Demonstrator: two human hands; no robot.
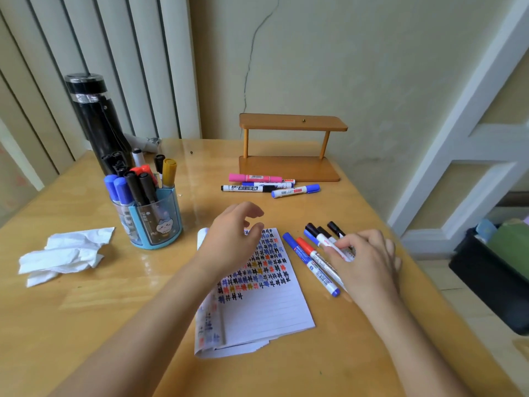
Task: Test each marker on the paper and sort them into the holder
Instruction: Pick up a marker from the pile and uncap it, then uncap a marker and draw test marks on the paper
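The paper (263, 305) is half filled with test marks and the holder (154, 222) is crowded, so the job looks past halfway. Several loose markers (307, 259) lie beside the paper, with the fingers of the right hand (369, 262) pinching one; four other markers (257, 187) wait by the shelf (289, 167), and the left hand (232, 239) hovers, fingers loosely curled, empty

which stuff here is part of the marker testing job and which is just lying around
Job: markers, paper, holder.
Lying about: tissue, shelf, flask.
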